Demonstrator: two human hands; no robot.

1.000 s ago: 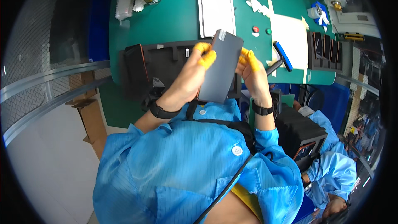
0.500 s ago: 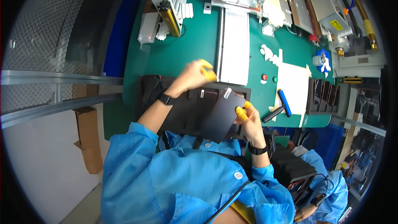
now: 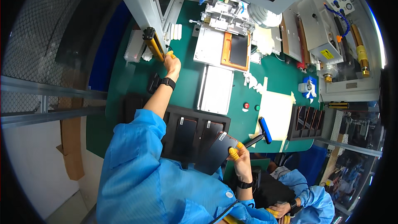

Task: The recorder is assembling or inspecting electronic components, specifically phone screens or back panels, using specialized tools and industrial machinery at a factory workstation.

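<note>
My right hand (image 3: 240, 161) grips the edge of a dark flat phone-sized panel (image 3: 214, 154) between yellow-capped fingers. The panel has a small white label at its upper end and is tilted over the near side of a black foam tray (image 3: 169, 121). Two similar dark panels with white labels, one (image 3: 185, 137) left of the other (image 3: 209, 132), lie in the tray. My left hand (image 3: 172, 65) reaches far forward to the foot of a yellow and black bar (image 3: 154, 45) on the machine's post. Its capped fingertips are bunched close there; whether they hold anything is unclear.
An orange fixture (image 3: 226, 54) with a dark panel in it sits on a white plate below the metal machine. A blue roller (image 3: 265, 130) lies by a cream sheet (image 3: 277, 114). Right stands another panel tray (image 3: 306, 122); a co-worker's sleeve (image 3: 317, 199) is lower right.
My left hand has moved from above the tray forward to the yellow bar. The white plate with the orange fixture now shows in front of the machine. My right hand still holds the panel.
</note>
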